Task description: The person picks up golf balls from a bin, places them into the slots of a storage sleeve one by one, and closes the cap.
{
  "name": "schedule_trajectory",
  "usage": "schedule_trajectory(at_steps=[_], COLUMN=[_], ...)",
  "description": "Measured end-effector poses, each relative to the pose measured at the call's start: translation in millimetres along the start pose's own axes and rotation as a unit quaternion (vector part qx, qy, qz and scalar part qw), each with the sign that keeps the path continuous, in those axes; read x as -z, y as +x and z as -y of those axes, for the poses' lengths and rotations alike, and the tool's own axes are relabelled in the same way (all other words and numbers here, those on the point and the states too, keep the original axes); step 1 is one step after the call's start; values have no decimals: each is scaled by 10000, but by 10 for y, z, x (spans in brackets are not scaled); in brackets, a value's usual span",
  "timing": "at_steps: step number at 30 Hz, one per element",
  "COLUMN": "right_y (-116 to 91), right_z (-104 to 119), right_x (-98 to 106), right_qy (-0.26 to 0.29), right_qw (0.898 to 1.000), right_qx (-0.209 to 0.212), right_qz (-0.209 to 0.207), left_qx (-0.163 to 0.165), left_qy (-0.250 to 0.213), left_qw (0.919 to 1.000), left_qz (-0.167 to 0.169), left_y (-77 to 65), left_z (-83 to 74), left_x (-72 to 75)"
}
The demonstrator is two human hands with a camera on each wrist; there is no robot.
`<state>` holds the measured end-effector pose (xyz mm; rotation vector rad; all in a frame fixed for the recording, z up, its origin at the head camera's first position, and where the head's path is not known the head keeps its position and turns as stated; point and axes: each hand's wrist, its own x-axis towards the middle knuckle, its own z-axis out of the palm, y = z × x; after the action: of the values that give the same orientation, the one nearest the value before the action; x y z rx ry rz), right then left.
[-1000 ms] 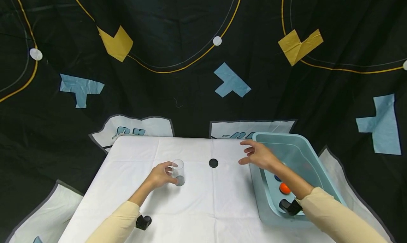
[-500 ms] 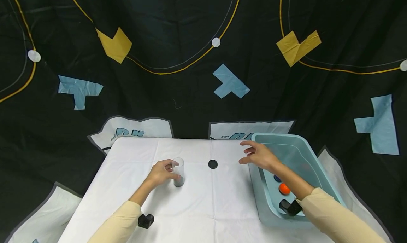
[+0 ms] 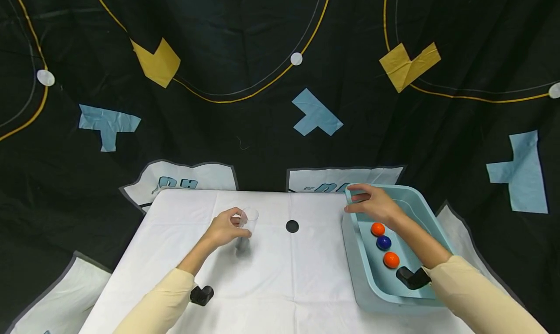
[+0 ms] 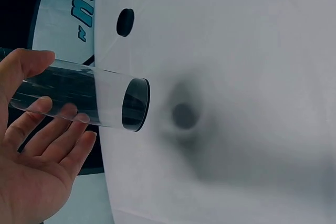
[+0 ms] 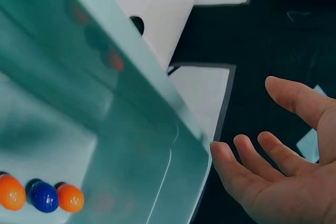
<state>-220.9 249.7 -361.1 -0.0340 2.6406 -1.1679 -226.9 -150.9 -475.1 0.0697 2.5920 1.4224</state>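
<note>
High forward-down head view over table (image 3: 262, 285); close-in wrist views, black disc (image 3: 292, 226) common to both

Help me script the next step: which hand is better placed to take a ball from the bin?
Likely the right hand: it is empty and near the bin holding the balls. The left hand grips the clear cylinder over the table, farther from the bin.

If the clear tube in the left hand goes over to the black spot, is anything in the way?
Nothing visible. From the clear tube in the left hand to the black spot, only white cloth shows. The blue tub and right hand are past it, to the right.
</note>
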Motion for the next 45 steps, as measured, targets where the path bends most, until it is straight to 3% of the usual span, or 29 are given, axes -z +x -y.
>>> schedule_trajectory(at_steps=[7, 17, 34, 45], right_y=[-27, -57, 24, 116], right_z=[-178, -432, -962, -1299], right_x=[154, 322, 493, 440], right_qy=[134, 254, 320, 522], right_qw=[9997, 9995, 9912, 9688], right_qx=[8, -77, -1271, -2273], right_qz=[-197, -140, 183, 839], left_qx=[-50, -110, -15, -70], left_qy=[123, 96, 283, 455], left_qw=[9999, 9996, 9991, 9985], left_qz=[36, 249, 330, 300], left_y=[12, 28, 47, 44], left_z=[-86, -188, -182, -147], left_x=[46, 56, 36, 12])
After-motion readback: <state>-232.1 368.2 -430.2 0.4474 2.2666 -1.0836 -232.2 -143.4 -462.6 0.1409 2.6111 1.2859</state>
